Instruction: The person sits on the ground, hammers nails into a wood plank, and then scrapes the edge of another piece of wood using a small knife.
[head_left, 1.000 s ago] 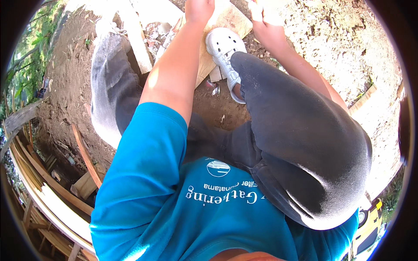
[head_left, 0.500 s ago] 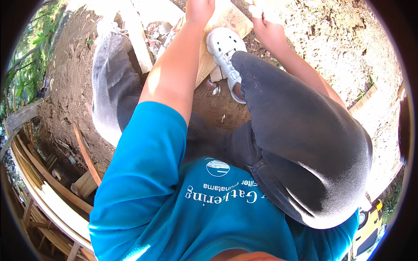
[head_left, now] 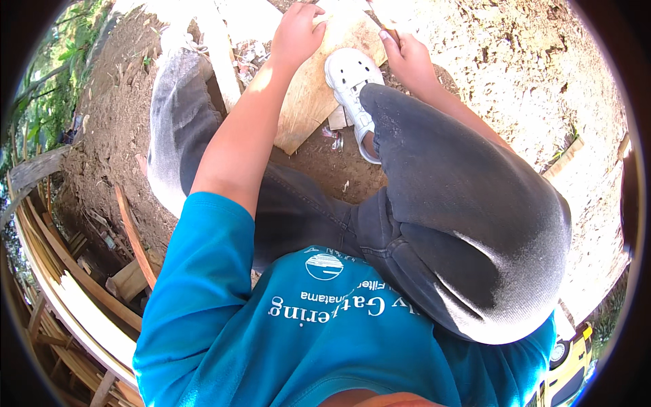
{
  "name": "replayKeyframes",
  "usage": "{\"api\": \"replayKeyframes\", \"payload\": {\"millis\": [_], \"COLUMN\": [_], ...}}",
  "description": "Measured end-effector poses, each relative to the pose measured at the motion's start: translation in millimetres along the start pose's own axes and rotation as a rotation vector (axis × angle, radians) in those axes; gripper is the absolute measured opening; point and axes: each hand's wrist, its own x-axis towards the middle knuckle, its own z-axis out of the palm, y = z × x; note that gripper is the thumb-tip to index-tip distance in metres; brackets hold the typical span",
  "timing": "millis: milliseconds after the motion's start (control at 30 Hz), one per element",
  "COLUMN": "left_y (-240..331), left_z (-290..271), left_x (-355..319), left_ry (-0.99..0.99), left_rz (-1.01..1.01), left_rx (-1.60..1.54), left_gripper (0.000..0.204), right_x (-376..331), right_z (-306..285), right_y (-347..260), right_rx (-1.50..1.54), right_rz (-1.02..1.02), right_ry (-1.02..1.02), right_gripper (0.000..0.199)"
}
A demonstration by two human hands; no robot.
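Note:
My left hand (head_left: 297,34) is over a flat wooden board (head_left: 303,121), its thumb apart from its bent fingers and nothing visible between them. Across the board, my right hand (head_left: 411,60) is closed around the brown handle of a slim tool (head_left: 389,31). The tool's far end is lost in glare near the top edge, so its kind does not show. My white clog (head_left: 353,76) rests against the board's right side, between my two hands.
A long pale plank (head_left: 218,51) lies left of the board. Small litter (head_left: 249,57) is scattered beside it. Stacked timber strips (head_left: 95,319) fill the lower left. Dry soil (head_left: 502,81) spreads on the right, and a yellow vehicle (head_left: 569,366) stands at lower right.
My left hand has drawn back toward me and a little left, and its fingers now show. My right hand has shifted slightly nearer, with the brown handle more visible.

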Motion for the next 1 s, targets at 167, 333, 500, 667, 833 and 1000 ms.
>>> {"api": "replayKeyframes", "payload": {"millis": [167,333,500,667,833,1000], "left_y": [10,43,63,67,76,43], "left_z": [-17,-43,-51,-43,-50,-32], "left_x": [-77,-105,-111,-109,-103,-94], "left_ry": [0.011,-0.248,-0.542,-0.551,-0.622,-0.225], "left_rz": [-0.070,-0.269,-0.452,-0.477,-0.536,-0.307], "left_rx": [0.304,0.534,0.582,0.559,0.525,0.456], "left_gripper": [0.075,0.094,0.106,0.111,0.115,0.073], "right_x": [-10,1,-5,1,0,6], "right_z": [13,16,3,15,7,-19], "right_y": [8,29,-8,15,0,-19], "right_rx": [0.053,-0.176,0.010,-0.126,-0.121,-0.173], "right_rz": [-0.072,-0.136,-0.098,-0.140,-0.167,0.192], "right_ry": [0.149,0.112,0.119,0.190,0.124,0.024], "right_gripper": [0.027,0.033,0.038,0.036,0.041,0.051]}}
